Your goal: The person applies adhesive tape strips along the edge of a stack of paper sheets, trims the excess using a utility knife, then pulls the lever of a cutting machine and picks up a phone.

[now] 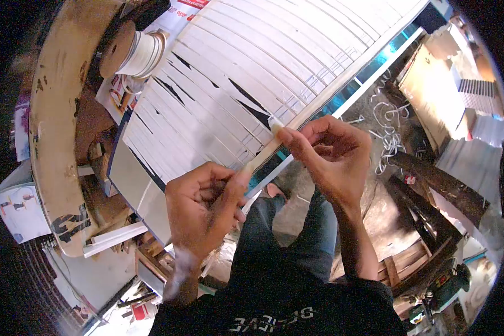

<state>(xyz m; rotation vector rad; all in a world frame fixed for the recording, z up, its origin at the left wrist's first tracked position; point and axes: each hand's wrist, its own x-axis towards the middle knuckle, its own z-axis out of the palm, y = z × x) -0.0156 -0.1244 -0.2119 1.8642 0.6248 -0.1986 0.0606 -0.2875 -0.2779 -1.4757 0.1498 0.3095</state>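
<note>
A large panel covered in side-by-side white strips lies in front of me, with several dark gaps between strips. Along its near edge runs a pale band with a fine toothed line. My right hand is closed in a pinch at this edge, its thumb and forefinger on the end of a white strip beside a dark gap. Lower along the same edge, my left hand is closed, thumb stretched along the band and fingers curled. What lies between its fingers is hidden.
A spool of white tape or cord stands at the panel's far left. A curved wooden board runs down the left side. Curled white offcuts lie on the floor at right, near wooden pieces and stacked sheets.
</note>
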